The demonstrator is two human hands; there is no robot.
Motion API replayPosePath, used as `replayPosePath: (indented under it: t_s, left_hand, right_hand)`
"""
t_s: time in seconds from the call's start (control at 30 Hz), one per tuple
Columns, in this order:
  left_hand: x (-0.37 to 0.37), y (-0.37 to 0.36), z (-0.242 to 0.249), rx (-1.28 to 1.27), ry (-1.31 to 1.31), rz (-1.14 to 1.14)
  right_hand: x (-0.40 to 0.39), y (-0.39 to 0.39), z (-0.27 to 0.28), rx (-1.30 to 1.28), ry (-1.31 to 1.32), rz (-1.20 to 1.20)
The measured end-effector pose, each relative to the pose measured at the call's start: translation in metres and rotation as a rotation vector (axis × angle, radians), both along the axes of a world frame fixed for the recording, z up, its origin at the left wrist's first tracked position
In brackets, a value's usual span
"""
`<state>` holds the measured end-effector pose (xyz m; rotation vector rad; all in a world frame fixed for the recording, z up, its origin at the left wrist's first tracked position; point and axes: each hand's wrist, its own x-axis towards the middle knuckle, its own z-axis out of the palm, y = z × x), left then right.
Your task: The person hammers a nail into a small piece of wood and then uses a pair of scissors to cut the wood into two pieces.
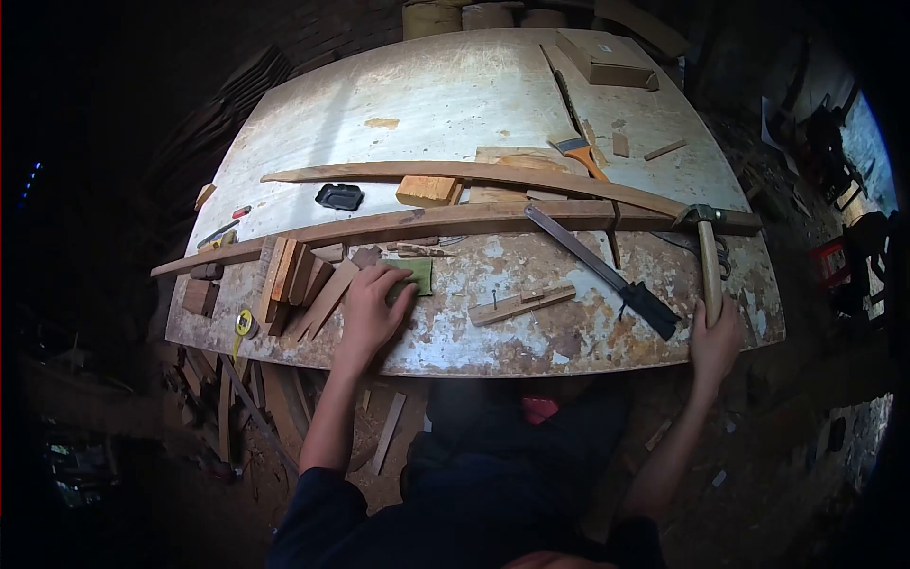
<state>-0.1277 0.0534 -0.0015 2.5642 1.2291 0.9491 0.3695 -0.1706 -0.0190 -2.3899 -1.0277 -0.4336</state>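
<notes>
My right hand (717,338) is wrapped round the lower end of a wooden hammer handle (709,270). The hammer's metal head (700,215) rests up by the long wooden strips. My left hand (375,302) is at the front left of the table, fingers loosely bent and apart over the edge of a green rough-looking sheet (420,274). Just left of it lean several wooden blocks (291,275) and a thin wood slat (329,299). Between the hands lie a small wood piece with a nail standing in it (495,308) and a long blade with a black handle (649,308).
Two long wooden strips (379,226) cross the worn table (427,85). Behind them are a black tray (339,196), a wood block (426,190) and a paintbrush (578,152). A cardboard box (607,62) sits at the back right, a yellow tape measure (245,323) front left. Offcuts litter the floor.
</notes>
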Motion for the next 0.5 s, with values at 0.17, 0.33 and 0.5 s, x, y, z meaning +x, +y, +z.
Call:
replayPosePath:
  t_s: [0.17, 0.33, 0.5]
  left_hand:
    - [0.038, -0.01, 0.011, -0.005, 0.092, -0.219]
    - [0.053, 0.0, 0.012, 0.015, 0.247, -0.285]
    - [0.056, 0.006, 0.01, -0.083, 0.268, -0.287]
  right_hand:
    - [0.0, 0.0, -0.001, 0.016, -0.012, 0.006]
    - [0.0, 0.0, -0.001, 0.024, -0.006, 0.01]
    - [-0.003, 0.0, 0.002, 0.027, 0.018, 0.011]
